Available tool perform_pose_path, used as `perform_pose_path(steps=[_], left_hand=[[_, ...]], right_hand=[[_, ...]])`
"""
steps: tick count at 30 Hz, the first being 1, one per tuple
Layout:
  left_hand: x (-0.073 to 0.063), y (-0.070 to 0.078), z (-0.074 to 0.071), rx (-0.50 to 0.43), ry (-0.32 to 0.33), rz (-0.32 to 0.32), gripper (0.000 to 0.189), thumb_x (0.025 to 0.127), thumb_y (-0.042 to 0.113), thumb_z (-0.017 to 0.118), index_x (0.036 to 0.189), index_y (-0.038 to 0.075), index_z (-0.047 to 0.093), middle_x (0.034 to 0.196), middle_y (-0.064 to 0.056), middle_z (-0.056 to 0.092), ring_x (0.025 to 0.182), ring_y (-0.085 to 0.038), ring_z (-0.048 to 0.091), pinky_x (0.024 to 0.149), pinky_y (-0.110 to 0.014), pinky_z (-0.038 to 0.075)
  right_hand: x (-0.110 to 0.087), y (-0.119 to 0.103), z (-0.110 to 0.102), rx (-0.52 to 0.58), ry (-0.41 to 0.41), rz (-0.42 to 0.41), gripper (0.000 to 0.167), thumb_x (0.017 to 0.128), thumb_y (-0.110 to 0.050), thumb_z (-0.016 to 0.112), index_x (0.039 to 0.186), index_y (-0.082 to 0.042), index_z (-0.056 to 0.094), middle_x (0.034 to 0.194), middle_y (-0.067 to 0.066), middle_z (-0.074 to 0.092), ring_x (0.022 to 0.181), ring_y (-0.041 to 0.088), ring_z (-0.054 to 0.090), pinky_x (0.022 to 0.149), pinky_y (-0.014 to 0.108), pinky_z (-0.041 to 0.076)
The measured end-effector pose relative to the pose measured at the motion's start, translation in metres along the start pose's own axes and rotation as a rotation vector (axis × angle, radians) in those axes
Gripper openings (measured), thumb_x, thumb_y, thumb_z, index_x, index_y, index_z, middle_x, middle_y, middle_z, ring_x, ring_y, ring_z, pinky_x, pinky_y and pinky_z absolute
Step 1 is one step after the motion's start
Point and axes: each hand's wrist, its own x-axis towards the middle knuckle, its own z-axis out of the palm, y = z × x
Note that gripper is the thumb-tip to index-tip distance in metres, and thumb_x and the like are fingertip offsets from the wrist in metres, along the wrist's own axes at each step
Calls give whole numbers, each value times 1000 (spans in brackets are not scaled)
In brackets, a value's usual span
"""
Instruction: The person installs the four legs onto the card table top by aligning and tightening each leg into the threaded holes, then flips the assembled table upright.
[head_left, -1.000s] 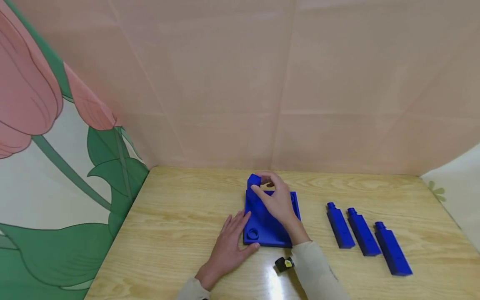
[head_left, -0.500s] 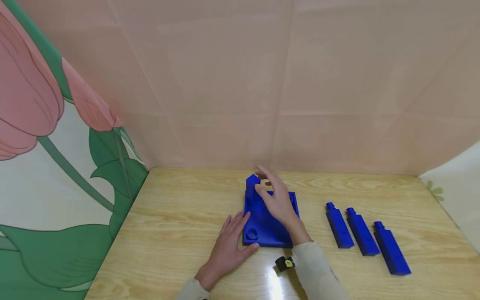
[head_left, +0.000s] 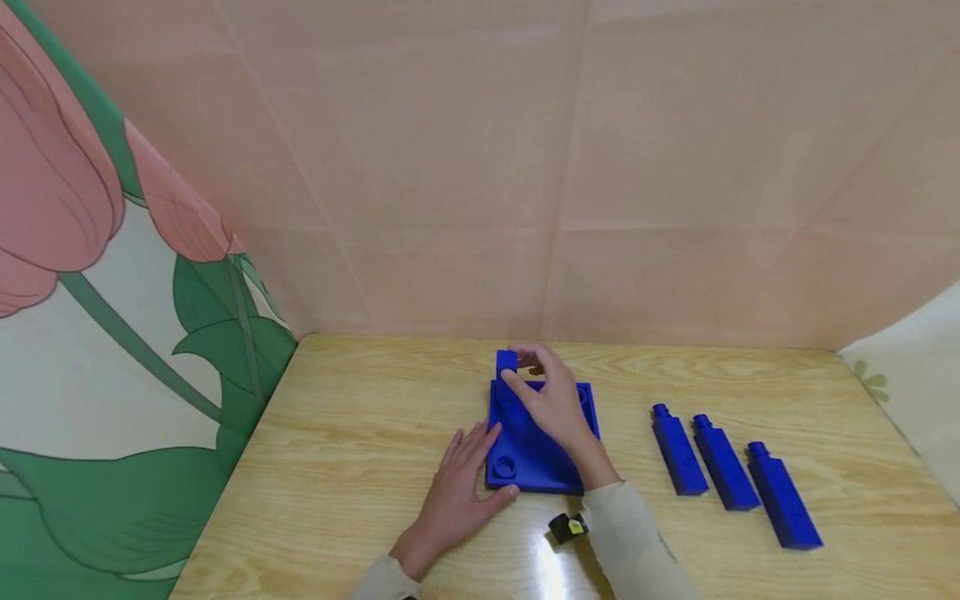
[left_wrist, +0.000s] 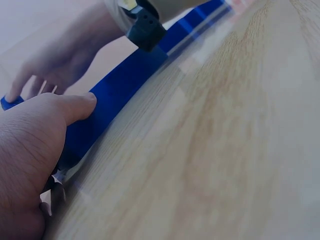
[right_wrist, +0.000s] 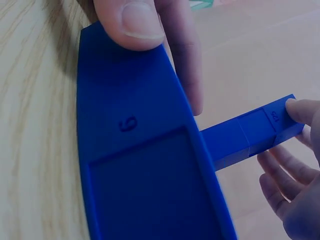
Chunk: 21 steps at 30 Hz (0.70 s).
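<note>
From my remote station, the right hand (head_left: pixel 553 404) was seen pinching a blue post (head_left: pixel 507 363) between thumb and fingers; the post stood upright at the far left corner of a square blue base (head_left: pixel 542 467). The left hand (head_left: pixel 462 498) lay with fingers extended against the base's left side, its thumb touching the near side. At the right sleeve (head_left: pixel 633 537) sat a black device (head_left: pixel 567 528).

The surface was a pale wood-grain table (head_left: pixel 337 450), with glare near its front. To the right lay three more blue posts (head_left: pixel 726 463), side by side and apart, necks pointing away from the person. Behind hung a creased pinkish-tan sheet (head_left: pixel 450 167); at left, a panel printed with pink tulips and green leaves (head_left: pixel 240 342); at right, a whitish panel (head_left: pixel 918 383) bearing a small green motif.

The gripped post was square-sided, with small engraved digits near its top. The base was shallow and rimmed, with a ring-shaped socket (head_left: pixel 505 467) at its near left corner; its side bore an engraved numeral, 6 or 9.
</note>
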Motion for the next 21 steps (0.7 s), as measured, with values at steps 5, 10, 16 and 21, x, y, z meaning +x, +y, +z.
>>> perform_pose_path(steps=[5,10,16,21], left_hand=[[0,0,1,27,17,20,89,101,53,76,172,10,42,177,-16,40,164,-37,37,137,-58,20],[0,0,1,24,34,25,88,101,51,78,170,8,45,175,-17,43,163,-36,39,137,-58,22],[0,1,1,7,32,16,88,100,51,79,169,7,46,175,-17,43,163,-36,38,138,-57,20],[0,0,2,13,39,27,89,99,50,80,169,6,46,174,-18,44,163,-36,39,138,-57,20]], right_hand=[[0,-2,3,-21,51,-12,34,98,-13,86,130,-6,74,119,13,79,110,33,74,96,57,61],[0,-4,5,-39,84,-26,33,96,-13,88,125,-6,75,113,13,81,107,33,76,93,60,61],[-1,-6,4,-32,86,-17,32,96,-12,88,124,-5,75,112,14,81,107,33,76,93,63,61],[-6,-4,2,-57,20,-27,49,100,-11,84,145,-5,66,124,20,76,115,41,73,97,62,61]])
